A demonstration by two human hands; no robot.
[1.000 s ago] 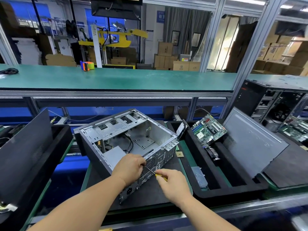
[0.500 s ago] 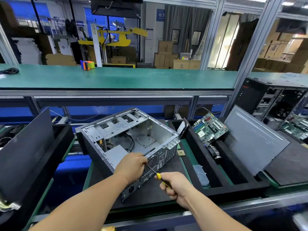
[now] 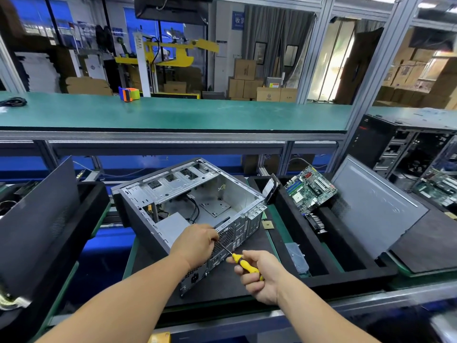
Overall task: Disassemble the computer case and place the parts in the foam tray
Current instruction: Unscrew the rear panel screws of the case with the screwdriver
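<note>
An open grey computer case (image 3: 188, 194) lies on its side on a black mat, its rear panel facing me. My left hand (image 3: 195, 243) rests curled on the top edge of that rear panel, beside the fan grille. My right hand (image 3: 259, 276) grips a yellow-handled screwdriver (image 3: 243, 263) whose thin shaft points up-left to the rear panel near my left fingers. To the right stands the black foam tray (image 3: 291, 219). It holds a green motherboard (image 3: 310, 189) leaning in a slot, a grey side panel (image 3: 376, 209) and a bagged part (image 3: 296, 258).
Another black foam tray (image 3: 49, 219) with a dark panel stands at the left. A second opened case (image 3: 408, 149) sits at the far right. A green shelf (image 3: 173, 112) runs above the bench, with a tape dispenser (image 3: 129, 94) on it. A small square chip (image 3: 268, 225) lies on the mat.
My right hand has drawn back toward me and down with the screwdriver, showing more of the yellow handle. My left hand has stayed on the rear panel.
</note>
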